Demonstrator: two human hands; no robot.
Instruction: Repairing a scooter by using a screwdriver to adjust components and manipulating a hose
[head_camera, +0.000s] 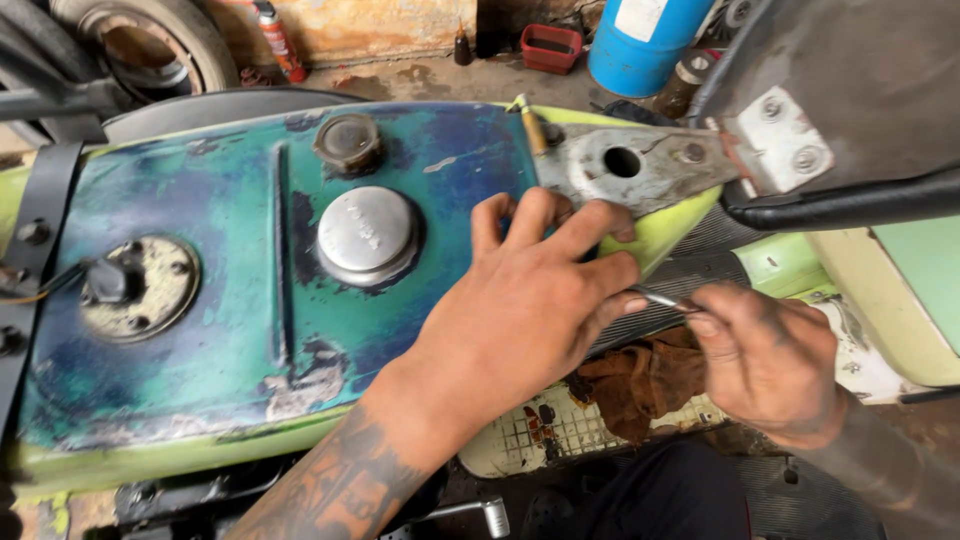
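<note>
My left hand (530, 300) lies flat, fingers spread, on the green fuel tank (240, 300); my right hand (765, 355) pinches a thin metal tool (660, 298) at the tank's edge. Next: steady, fine tool work.

Open tank (200, 330) surface lies left of the hands, broken only by the round chrome cap (367, 236), a dark filler cap (347, 143) and a gauge plate (138, 287). Right of the tank, the left hand (530, 300) and right hand (765, 360) crowd a narrow gap, hemmed above by a grey bracket (630, 165) and black bar (850, 205), below by a brown rag (640, 385).
</note>
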